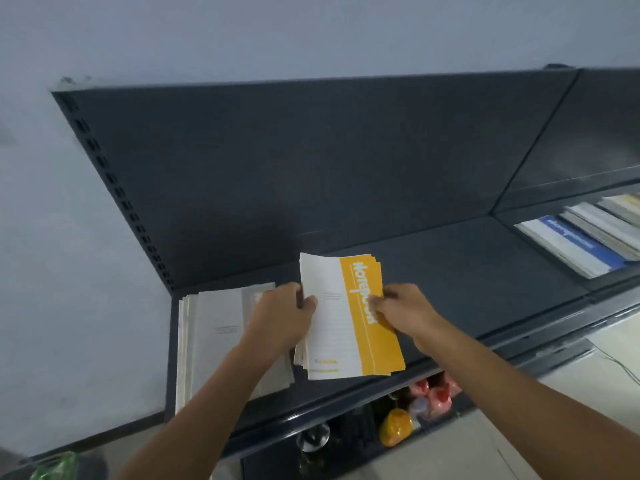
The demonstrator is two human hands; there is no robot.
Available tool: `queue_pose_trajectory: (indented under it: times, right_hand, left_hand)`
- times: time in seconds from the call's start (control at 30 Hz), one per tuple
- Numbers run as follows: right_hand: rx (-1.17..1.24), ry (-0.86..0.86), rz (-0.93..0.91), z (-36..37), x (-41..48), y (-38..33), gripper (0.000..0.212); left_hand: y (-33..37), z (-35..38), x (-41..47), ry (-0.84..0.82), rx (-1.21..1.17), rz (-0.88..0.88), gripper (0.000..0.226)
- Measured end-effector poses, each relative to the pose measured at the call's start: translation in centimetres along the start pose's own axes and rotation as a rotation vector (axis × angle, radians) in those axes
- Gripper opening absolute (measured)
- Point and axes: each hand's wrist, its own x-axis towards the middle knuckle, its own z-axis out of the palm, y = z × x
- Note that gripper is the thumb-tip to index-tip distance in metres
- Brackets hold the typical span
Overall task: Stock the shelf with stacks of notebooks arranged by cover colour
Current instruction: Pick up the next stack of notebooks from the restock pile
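Left hand [280,317], notebooks [332,334], dark shelf [467,282], grey wall [277,32]

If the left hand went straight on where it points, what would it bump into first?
The yellow notebooks the left hand grips; past them, probably the shelf's dark back panel, depth unclear.

Yellow notebooks [349,317]: covers white on the left part, wide yellow band down the right, white lettering on the band, small yellow print near the bottom corner. Grey notebooks [214,334]: off-white covers, pale grey band, tiny reddish print lines. Blue notebook [581,244]: white cover, blue band, white lettering; piles beside it white and cream. Shelf [450,271]: plain dark slate grey, back panel the same. Upright [114,188]: dark grey, column of black slots. Wall [311,36]: pale grey-blue. Lower down: yellow bag [396,427], pink-red packets [436,396]. Green wrapper [55,467] in the bottom-left corner.
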Motion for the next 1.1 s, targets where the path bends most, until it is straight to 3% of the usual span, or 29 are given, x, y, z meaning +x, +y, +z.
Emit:
queue_pose_trajectory:
  times: [0.17, 0.37, 0.53, 0.8, 1.1]
  right_hand:
    - [0.020, 0.052, -0.028, -7.0, 1.7, 3.1, 0.021]
    - [-0.160, 0.154, -0.090, -18.3, 3.9, 9.0, 0.031]
    - [-0.241, 0.248, -0.103, -28.2, 5.8, 14.1, 0.024]
    - [-0.280, 0.284, -0.025, -40.9, 6.7, 19.9, 0.021]
    - [-0.205, 0.434, 0.056, -51.5, 10.0, 25.9, 0.025]
  left_hand:
    - [7.1, 3.2, 1.5, -0.005, 0.060, 0.060, 0.027]
    - [18.5, 11.4, 2.3, -0.033, 0.088, 0.093, 0.030]
    - [28.5, 18.3, 3.4, -0.018, 0.154, 0.151, 0.032]
    - [41.1, 26.0, 3.7, -0.058, 0.230, 0.240, 0.035]
    - [52.0, 33.1, 6.6, -0.142, 0.252, 0.365, 0.027]
